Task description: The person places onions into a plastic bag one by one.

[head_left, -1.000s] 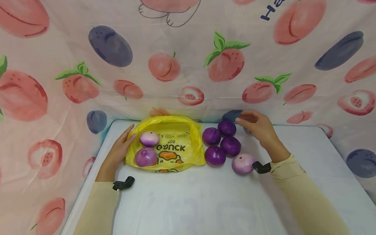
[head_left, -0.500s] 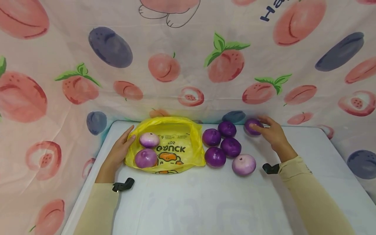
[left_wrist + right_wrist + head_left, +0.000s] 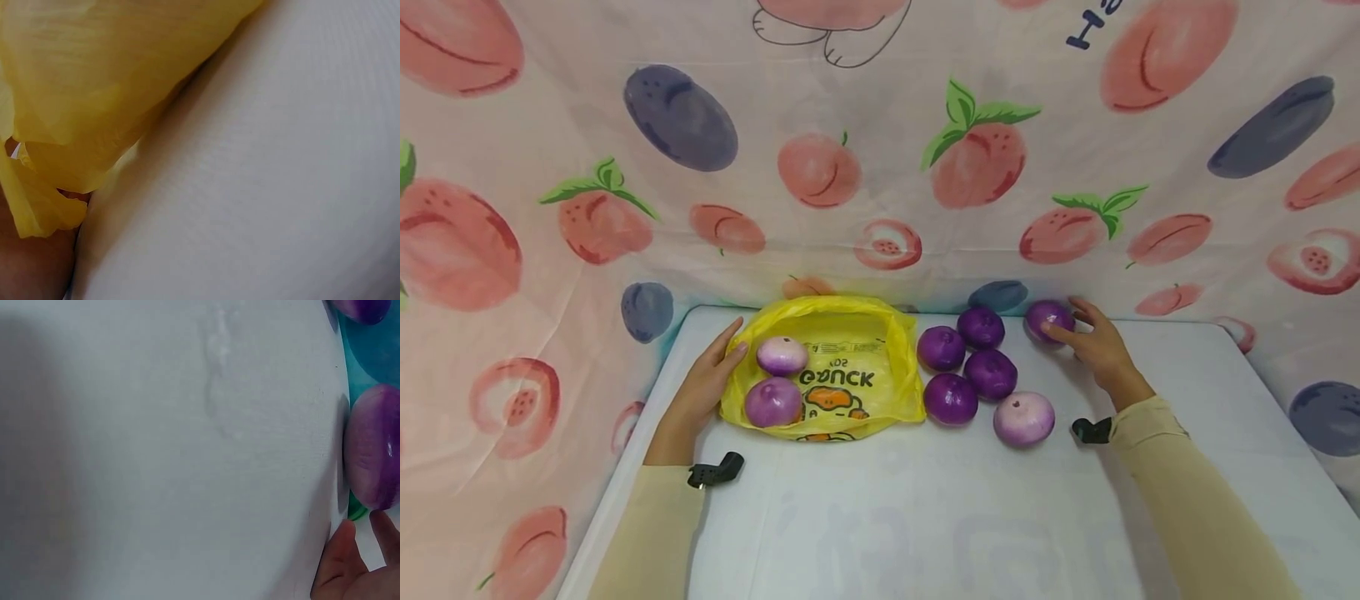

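Observation:
A yellow plastic bag (image 3: 904, 375) stands mouth open on the left, with two purple onions (image 3: 772, 402) inside its mouth. My left hand (image 3: 700, 382) holds the bag's left edge, thumb over the rim and fingers along the outside. In the left wrist view the bag's film (image 3: 94, 75) covers most of that hand. At the back right, a purple onion (image 3: 1045, 320) sits by the wall cloth. My right hand (image 3: 1101, 346) is beside it; the thumb overlaps its front and the fingers are loosely extended on its right. In the right wrist view the fingertips (image 3: 378, 519) are right at the onion's end.
Several dark purple onions (image 3: 990, 375) cluster between the bag and my right hand. A paler onion (image 3: 1024, 419) lies nearest me. The white table (image 3: 880, 517) meets a fruit-print cloth (image 3: 887, 167) along its back edge.
My right hand has shifted right from beside the cluster, and the back-right onion now shows next to it. Since half a second ago its fingers have spread slightly. My left hand stays put.

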The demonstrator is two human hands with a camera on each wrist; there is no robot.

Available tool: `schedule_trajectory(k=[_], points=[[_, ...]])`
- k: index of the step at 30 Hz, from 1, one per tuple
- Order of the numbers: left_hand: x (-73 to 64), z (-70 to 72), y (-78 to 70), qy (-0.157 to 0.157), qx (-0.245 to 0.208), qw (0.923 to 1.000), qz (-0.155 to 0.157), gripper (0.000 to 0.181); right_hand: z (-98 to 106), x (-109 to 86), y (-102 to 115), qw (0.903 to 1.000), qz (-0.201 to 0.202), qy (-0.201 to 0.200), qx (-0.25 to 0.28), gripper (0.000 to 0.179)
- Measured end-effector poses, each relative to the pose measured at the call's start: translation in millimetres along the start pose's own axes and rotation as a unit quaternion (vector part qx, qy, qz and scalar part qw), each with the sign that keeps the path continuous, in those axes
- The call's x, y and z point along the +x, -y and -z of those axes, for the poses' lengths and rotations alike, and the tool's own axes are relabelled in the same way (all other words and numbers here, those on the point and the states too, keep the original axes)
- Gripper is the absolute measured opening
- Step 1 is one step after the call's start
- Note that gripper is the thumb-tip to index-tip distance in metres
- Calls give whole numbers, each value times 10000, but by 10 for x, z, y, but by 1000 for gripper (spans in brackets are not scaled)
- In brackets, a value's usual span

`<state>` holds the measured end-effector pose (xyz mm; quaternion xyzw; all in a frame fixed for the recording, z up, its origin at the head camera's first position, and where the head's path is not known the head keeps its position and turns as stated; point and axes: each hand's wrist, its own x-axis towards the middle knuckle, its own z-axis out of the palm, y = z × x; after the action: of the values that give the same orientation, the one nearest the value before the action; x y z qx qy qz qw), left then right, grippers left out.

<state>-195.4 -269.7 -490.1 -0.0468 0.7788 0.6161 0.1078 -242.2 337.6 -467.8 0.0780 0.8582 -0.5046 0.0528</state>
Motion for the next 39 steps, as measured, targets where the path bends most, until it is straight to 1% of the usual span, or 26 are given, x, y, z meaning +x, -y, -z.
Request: schedule_trajectory(k=[4,11,19,23,35,39], points=[[-6,-9,-2,-5,-28,10000,18,70,-8,15,-16,10000,1,38,-85,93],[-18,-19,-13,19,-193,9997,-112,71,-35,51,-20,9997,-108,190,-124,102],[-38,2,-36,16,-160,9999,-60,73,-47,88,-30,9997,-206,122,-92,103],[-15,11,-16,33,-198,9998,-32,72,-37,88,-23,9996,-256,133,-39,105],[5,-9,46,66,-212,9998,8,71,-19,59,-70,9992,-280,187,-215,101],[8,-11,30,30,-165,9999,6,70,7,59,-52,9991,-191,226,-293,98]])
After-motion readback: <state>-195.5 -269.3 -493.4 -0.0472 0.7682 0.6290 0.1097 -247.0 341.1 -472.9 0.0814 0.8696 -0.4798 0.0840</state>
